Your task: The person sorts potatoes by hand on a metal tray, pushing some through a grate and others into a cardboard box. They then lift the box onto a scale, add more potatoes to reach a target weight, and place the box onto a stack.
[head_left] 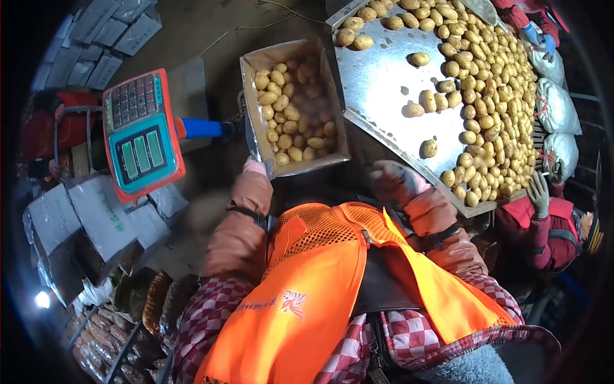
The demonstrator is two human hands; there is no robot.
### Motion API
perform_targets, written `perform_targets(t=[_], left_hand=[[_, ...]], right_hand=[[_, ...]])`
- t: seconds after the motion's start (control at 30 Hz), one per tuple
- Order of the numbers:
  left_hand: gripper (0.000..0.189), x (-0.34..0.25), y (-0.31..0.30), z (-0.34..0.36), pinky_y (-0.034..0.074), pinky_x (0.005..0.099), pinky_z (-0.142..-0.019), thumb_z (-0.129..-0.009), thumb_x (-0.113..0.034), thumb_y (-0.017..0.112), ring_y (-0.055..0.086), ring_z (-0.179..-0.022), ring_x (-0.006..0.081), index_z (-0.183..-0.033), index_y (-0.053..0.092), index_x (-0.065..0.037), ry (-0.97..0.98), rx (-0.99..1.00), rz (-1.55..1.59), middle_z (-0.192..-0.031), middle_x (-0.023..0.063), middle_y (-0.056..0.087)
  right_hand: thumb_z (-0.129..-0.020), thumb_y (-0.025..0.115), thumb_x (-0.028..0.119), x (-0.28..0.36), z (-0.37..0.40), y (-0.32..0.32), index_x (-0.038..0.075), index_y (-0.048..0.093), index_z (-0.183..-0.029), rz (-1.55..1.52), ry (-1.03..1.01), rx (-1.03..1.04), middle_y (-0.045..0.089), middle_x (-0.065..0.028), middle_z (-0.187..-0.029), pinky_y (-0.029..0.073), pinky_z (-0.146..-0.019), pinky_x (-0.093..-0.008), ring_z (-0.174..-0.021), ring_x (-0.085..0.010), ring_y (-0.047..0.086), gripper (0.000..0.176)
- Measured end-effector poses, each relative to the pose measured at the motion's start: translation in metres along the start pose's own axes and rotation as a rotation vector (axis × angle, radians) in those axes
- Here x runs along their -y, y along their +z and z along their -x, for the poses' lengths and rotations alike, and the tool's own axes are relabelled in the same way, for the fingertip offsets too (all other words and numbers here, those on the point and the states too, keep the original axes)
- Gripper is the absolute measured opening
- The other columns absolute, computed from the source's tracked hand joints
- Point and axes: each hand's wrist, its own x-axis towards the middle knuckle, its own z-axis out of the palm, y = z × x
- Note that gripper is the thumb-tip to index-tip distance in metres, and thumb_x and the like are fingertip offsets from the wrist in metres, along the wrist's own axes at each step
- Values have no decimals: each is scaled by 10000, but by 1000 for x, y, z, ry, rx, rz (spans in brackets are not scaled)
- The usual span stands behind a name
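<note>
An open cardboard box (248,121) partly filled with potatoes (291,114) stands ahead of me, left of a metal sorting table (377,77). My left hand (257,168) is at the box's near left corner and grips its edge; its fingers are partly hidden. My right hand (398,182), in a dark and pink glove, is in the gap between the box and the table's slanted edge. It is smeared by motion, so its fingers cannot be made out. On the table lies a large heap of potatoes (489,121), with several loose ones on the bare metal.
A red and teal scale display (142,144) on a blue post stands to the left. Cartons are stacked at far left (105,38), with flattened cardboard (96,205) below. Co-workers (540,230) and white sacks (558,105) line the table's right side.
</note>
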Motion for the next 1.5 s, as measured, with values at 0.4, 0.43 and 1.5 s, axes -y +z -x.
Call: perform_targets(t=[0.4, 0.43, 1.5], left_hand=[[386, -79, 81, 95, 515, 313, -944, -988, -59, 442, 632, -1044, 221, -1358, 549, -78, -164, 841, 330, -1157, 114, 655], [361, -68, 68, 78, 522, 318, -927, -1005, -112, 423, 643, -1013, 230, -1335, 567, -82, -244, 748, 459, -1123, 109, 666], [328, -136, 97, 109, 529, 356, -811, -923, -332, 619, 633, -915, 206, -1127, 673, -81, 397, 250, 367, -1035, 89, 655]], right_hand=[[-895, 567, 198, -6, -74, 71, 83, 644, -1063, 1507, 55, -542, 695, -217, -892, 555, -729, -409, -901, -351, 696, 217], [-893, 572, 206, -2, -82, 76, 89, 654, -1045, 1473, 107, -506, 699, -208, -899, 556, -721, -416, -904, -352, 696, 209], [-916, 671, 93, 20, -84, -38, 5, 617, -1244, 761, -1036, -17, 682, -90, -1108, 504, -922, -323, -1046, -184, 631, 344]])
